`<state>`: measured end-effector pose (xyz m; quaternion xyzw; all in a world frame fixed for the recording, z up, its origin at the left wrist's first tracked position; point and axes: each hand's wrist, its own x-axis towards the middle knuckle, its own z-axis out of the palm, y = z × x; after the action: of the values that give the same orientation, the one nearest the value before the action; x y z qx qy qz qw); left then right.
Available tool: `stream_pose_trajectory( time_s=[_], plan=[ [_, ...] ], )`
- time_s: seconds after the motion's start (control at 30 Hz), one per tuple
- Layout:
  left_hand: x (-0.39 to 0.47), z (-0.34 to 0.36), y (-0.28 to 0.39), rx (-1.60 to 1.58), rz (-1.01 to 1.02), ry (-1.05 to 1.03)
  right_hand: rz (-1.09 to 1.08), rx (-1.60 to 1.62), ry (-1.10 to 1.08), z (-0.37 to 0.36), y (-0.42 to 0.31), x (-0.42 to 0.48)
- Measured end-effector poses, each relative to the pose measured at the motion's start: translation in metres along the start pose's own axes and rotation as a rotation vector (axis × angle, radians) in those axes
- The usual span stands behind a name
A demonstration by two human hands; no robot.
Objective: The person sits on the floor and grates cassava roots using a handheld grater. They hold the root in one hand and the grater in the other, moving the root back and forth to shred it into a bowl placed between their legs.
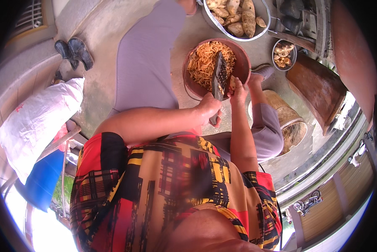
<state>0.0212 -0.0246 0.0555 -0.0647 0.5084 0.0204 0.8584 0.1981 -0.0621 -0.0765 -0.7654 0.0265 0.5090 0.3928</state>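
Observation:
My left hand grips the handle end of a long dark grater, which slants into a reddish-brown bucket. Orange-yellow shreds fill much of the bucket, and a few cling to the grater's lower part. In my right hand, at the near right rim, is a pale piece of root, beside the grater. Whether the piece touches the grater's face is not clear. The bucket stands on the concrete floor between my legs, its wire handle hanging on the near side.
Beyond the bucket is a metal pot of whole tubers. A smaller pot of root pieces stands to its right. A wooden trough-like piece and a worn cylindrical container lie right; black boots and a white sack left.

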Motion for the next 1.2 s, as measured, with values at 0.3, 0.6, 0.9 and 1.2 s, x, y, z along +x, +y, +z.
stream_pose_trajectory(
  time_s=[0.3,0.6,0.9,1.2],
  plan=[
    [0.022,-0.019,-0.005,-0.039,-0.015,-0.006,-0.731,-1.084,0.085,0.045,-0.034,-0.075],
    [0.02,-0.015,0.005,0.02,-0.039,0.075,-0.399,-1.196,0.201,0.066,-0.029,0.051],
    [0.033,-0.013,-0.002,-0.008,-0.057,0.061,-0.705,-1.203,0.257,0.055,-0.019,-0.029],
    [0.022,-0.009,0.012,-0.022,-0.054,0.031,-0.438,-1.275,0.168,0.068,-0.04,0.018]
  ],
)
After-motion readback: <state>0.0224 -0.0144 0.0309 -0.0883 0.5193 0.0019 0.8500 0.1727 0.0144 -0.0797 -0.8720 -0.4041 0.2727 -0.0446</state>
